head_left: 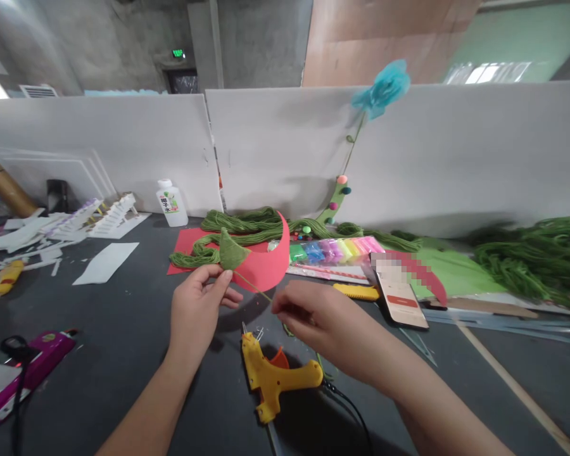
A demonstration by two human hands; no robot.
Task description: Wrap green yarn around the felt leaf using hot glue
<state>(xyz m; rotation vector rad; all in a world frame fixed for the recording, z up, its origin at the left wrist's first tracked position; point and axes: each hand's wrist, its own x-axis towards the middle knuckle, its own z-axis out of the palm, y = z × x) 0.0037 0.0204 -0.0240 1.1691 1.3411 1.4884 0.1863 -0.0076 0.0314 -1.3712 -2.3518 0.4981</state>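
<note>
Between its thumb and fingers, my left hand (198, 310) holds a red paper crescent (270, 267) by its left end. Green yarn covers that end in a pointed wrap (232, 252), while the rest of the crescent is bare red. A loose yarn strand (249, 283) runs from the wrap to my right hand (316, 311), whose fingers pinch it; their tips are partly hidden. Below both hands, a yellow glue gun (266, 373) lies on the dark table with its nozzle pointing away from me.
Green yarn skeins (240, 220) lie behind the crescent. Beyond my right hand are a yellow cutter (356, 291), a phone (399, 294) and colourful packets (335, 249). A white bottle (171, 206) stands by the partition (275, 145). A purple device (42, 361) lies left. A cord trails from the glue gun.
</note>
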